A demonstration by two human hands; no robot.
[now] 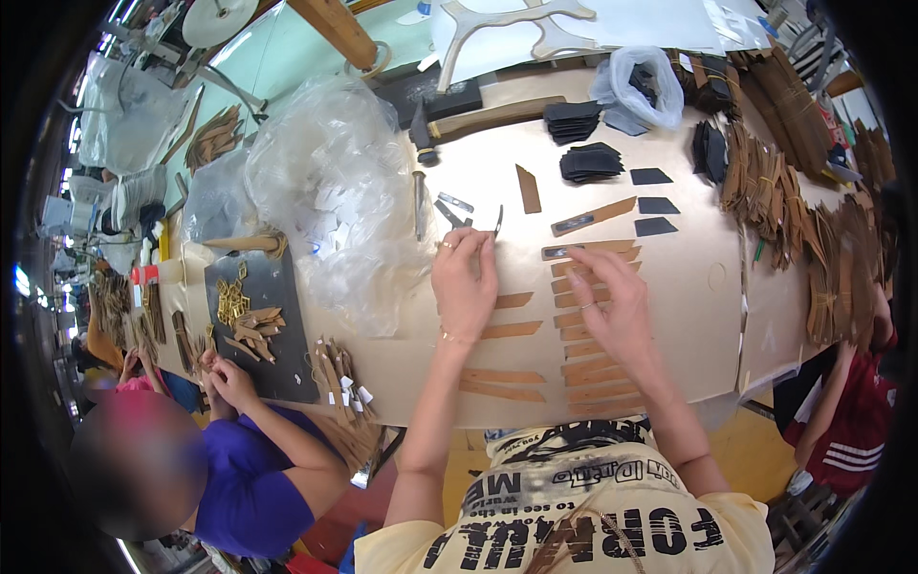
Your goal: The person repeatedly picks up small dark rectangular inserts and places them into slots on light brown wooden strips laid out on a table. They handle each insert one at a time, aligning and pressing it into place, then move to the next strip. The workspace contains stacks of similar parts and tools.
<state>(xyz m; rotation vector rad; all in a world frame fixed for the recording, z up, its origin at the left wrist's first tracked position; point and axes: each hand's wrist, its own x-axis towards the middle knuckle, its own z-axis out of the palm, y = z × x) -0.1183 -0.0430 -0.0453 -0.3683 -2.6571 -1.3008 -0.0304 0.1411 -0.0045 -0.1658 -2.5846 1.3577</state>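
Observation:
My left hand [465,282] is closed, fingertips drawn together beside small dark strips [449,212] and a curved dark piece [499,221]; what lies between the fingers is hidden. My right hand [614,301] has its fingers apart. Its forefinger reaches the top brown leather-like strip [612,251], which carries a small dark metallic piece [557,253] at its left end. Below it several similar strips [602,373] lie in a column, partly under my right hand. Another brown strip [612,212] with a metallic piece lies slantwise above. More strips [502,383] lie by my left forearm.
A hammer [497,117] and stacked black pieces [590,162] lie beyond my hands. A clear plastic bag [330,182] spreads at the left, near a dark board [258,335] with gold-coloured fittings. Brown bundles [765,187] line the right. A co-worker [258,469] sits at the left.

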